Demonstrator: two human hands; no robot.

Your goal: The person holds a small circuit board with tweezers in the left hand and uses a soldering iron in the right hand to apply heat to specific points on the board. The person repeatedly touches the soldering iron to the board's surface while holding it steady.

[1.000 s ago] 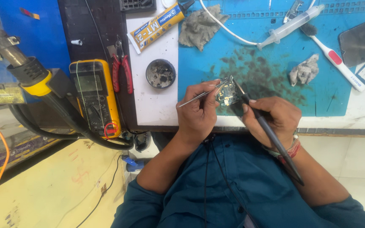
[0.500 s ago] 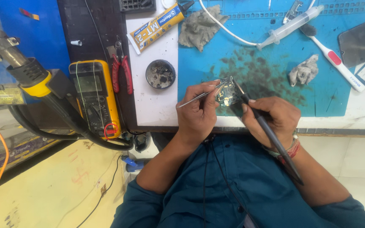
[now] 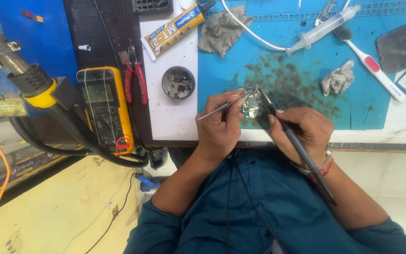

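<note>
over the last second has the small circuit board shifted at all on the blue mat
No. The small circuit board sits at the same spot against the dark smudge on the blue mat and the round tin, with both hands around it as before.

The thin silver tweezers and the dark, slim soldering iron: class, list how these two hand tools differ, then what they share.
The thin silver tweezers are bright metal; the dark, slim soldering iron is black. The tweezers sit in the left hand, their tail pointing left; the iron sits in the right hand, its tail running back over the wrist. The iron looks longer and thicker. Both tips meet at the small green circuit board.
</note>
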